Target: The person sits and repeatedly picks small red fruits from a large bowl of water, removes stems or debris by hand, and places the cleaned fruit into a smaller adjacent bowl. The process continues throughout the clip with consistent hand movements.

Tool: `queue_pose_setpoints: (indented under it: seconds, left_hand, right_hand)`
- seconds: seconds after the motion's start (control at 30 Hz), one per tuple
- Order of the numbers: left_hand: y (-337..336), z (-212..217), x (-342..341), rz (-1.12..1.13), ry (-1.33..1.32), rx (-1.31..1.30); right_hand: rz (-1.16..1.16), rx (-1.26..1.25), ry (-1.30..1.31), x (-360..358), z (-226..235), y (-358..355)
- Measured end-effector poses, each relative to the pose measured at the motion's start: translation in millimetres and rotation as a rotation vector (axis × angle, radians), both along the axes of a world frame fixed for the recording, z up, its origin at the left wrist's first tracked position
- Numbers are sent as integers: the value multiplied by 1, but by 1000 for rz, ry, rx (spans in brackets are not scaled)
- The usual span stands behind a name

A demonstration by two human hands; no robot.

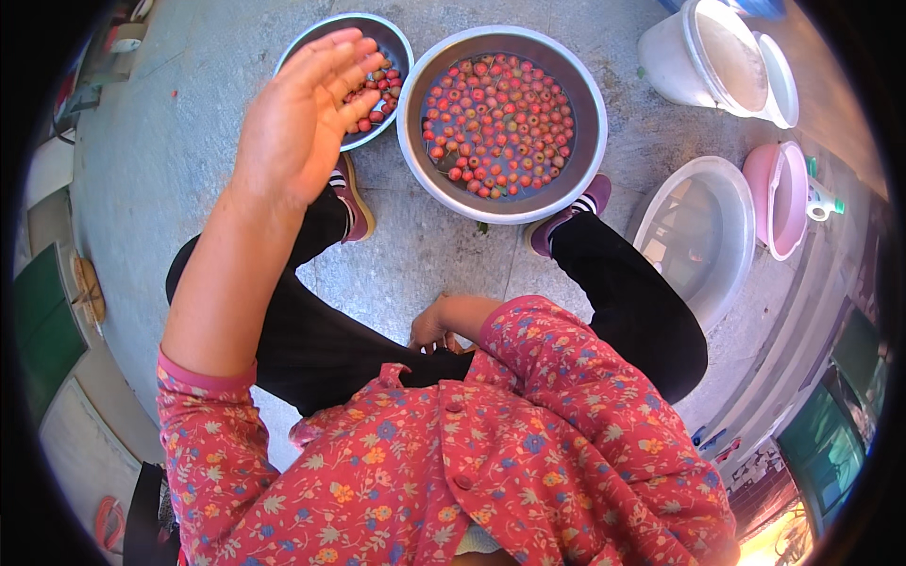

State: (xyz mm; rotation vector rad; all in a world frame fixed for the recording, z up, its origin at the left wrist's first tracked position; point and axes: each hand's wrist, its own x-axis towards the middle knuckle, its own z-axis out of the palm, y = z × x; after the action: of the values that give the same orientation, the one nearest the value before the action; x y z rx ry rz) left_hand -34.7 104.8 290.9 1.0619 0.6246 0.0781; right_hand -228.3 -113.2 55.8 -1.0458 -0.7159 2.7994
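While your left hand [302, 118] hovers flat, fingers together and empty, pointing up-right over the small bowl [311, 42] of red fruits [377, 94], your right hand [436, 325] rests curled at your lap, grip unclear. Concrete floor [179, 132] beneath.

A clear tub [710, 236] sits at right, a pink basin [776, 200] just beyond it; two white buckets [703, 57] (both lidless) stand far right on concrete floor [189, 141].

Large shiny metal basin [501, 193] of glossy red fruit [497, 125] on rough, matt concrete floor [179, 141]; beside the basin, smooth plastic tubs, white [703, 231] and pink [776, 198]. Floral cotton-like cloth sleeve [576, 368].
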Motion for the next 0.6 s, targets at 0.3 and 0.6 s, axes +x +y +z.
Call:
queue_pose_setpoints:
  seconds: [0.3, 0.6]
  left_hand:
    - [9, -16, 7, -32, 173, -145]
    - [31, -14, 27, 72, 261, -234]
  right_hand:
    - [189, 168, 174, -30, -32, -13]
    - [28, 107, 223, -7, -27, -39]
